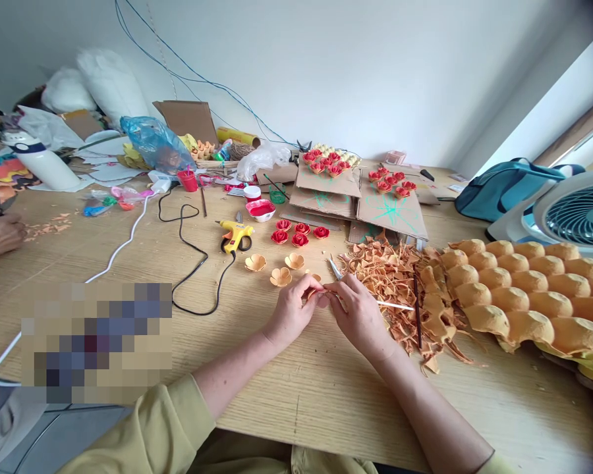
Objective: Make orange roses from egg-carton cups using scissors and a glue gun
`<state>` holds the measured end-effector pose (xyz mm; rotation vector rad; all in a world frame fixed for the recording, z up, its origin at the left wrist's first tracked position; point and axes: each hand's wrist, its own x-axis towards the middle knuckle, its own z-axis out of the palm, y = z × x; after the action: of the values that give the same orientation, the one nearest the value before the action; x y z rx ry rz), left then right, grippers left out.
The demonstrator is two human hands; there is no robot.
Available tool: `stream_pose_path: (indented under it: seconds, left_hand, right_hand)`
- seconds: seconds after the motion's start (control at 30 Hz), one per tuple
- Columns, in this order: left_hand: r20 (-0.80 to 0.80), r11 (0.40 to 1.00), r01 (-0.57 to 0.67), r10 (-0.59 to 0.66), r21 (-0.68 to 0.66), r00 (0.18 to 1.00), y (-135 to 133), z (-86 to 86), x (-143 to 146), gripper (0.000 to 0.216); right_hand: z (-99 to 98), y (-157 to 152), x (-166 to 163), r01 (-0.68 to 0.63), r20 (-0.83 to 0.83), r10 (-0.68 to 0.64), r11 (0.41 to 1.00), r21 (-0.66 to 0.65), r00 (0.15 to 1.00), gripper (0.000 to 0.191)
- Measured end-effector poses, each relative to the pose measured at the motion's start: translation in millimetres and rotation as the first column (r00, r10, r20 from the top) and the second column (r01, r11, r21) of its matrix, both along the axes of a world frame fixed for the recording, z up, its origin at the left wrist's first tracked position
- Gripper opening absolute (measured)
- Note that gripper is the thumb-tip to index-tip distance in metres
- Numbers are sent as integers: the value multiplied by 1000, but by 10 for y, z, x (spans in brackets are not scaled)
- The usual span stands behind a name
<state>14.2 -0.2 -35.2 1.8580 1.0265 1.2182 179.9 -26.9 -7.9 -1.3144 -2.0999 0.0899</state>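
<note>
My left hand (294,306) and my right hand (358,313) meet over the table, fingertips pinched together. Between them is a small orange egg-carton piece (311,294), mostly covered by the fingers. A white stick (396,305) shows from behind my right hand; whether the hand holds it, I cannot tell. Just beyond the fingers lie orange egg-carton flower cups (281,277), several in number. Behind them sit red paper-pulp roses (300,240). A grey-blue blade-like tool (335,268) lies beside the heap of orange carton scraps (383,273).
Egg trays (528,289) fill the right side, near a fan (580,210) and blue bag (504,187). A yellow glue gun (236,236) with cord stands left of the roses, near a bowl of red paint (260,209). Another person's hand (2,236) is at far left.
</note>
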Motion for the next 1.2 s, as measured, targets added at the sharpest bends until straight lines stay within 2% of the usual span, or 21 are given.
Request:
stream_pose_path:
  seconds: [0.17, 0.37, 0.6, 0.83, 0.97, 1.03, 1.1, 1.2]
  left_hand:
    - [17, 998, 35, -35, -49, 999, 3, -6, 13, 6]
    - [75, 996, 48, -42, -72, 996, 27, -29, 14, 8]
    - [97, 998, -1, 7, -59, 995, 9, 21, 34, 7]
    - [176, 995, 29, -12, -94, 984, 20, 2, 53, 8]
    - [118, 995, 32, -21, -91, 993, 52, -11, 43, 10]
    - [61, 997, 32, -28, -65, 998, 75, -12, 21, 19]
    - [18, 1000, 11, -11, -27, 1000, 99, -12, -4, 26]
    - [17, 1000, -29, 29, 5, 999, 121, -17, -21, 26]
  right_hand:
    - [-9, -2, 1, -10, 3, 10, 1000, -23, 1000, 20]
    - [-17, 25, 15, -41, 51, 39, 998, 46, 998, 23]
    - [-23, 25, 14, -29, -40, 31, 999, 40, 999, 19]
    - [-19, 30, -1, -25, -31, 26, 999, 34, 999, 19]
    - [-30, 42, 20, 4, -18, -4, 1000, -7, 1000, 13]
    - [-24, 44, 43, 44, -18, -45, 999, -27, 999, 11]
    - [-6, 39, 66, 88, -35, -89, 995, -38, 995, 12]
    - [21, 17, 73, 109, -94, -117, 990, -90, 989, 13]
